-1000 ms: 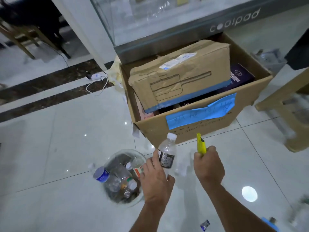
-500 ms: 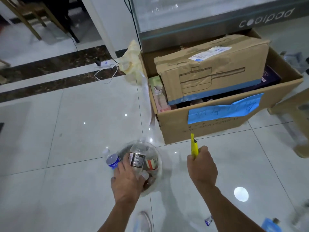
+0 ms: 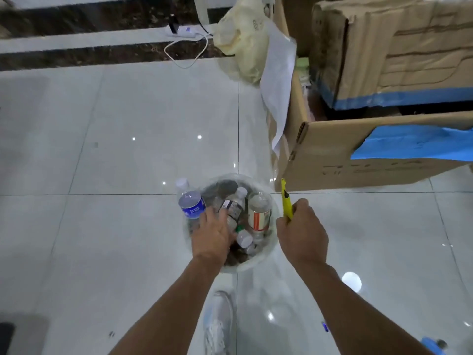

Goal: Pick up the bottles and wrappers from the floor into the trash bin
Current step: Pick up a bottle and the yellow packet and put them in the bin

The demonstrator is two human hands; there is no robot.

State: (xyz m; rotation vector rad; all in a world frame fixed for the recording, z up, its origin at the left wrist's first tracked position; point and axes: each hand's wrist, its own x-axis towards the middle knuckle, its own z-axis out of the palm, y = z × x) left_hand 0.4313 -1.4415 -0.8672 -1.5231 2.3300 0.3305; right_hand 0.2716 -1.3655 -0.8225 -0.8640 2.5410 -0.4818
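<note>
**binwatcher:** Where's everything sitting right now? Biggest stuff first pls.

**me:** Big cardboard box (image 3: pixel 358 149) fills the upper right of the frame, blue tape across its front. The round clear trash bin (image 3: pixel 268 254) is at centre, just below and left of the box corner, already stuffed with bottles. One blue-label bottle (image 3: pixel 192 204) pokes up over the bin's left rim, a black-label bottle (image 3: pixel 233 207) lies slanted in the middle with its cap toward the upper right, and a red-label one (image 3: pixel 259 216) sits just right of it.

**binwatcher:** And your hands?

**me:** My left hand (image 3: pixel 212 233) is down in the bin mouth, fingers spread and loose, tips touching the black-label bottle but not wrapped round it. Looks to me like that one's dropped in. My right hand (image 3: pixel 303 234) is just right of the bin, fist clamped on a yellow cutter (image 3: pixel 286 198) pointing up.

**binwatcher:** What's left?

**me:** A small blue scrap (image 3: pixel 325 326) on the tile at lower right, and something blue (image 3: pixel 432 347) at the bottom right corner, too cut off to name. Both lie down-right of my hands, so the right one's nearer, but it's busy. I'd guess the free left has to cross over.
</note>
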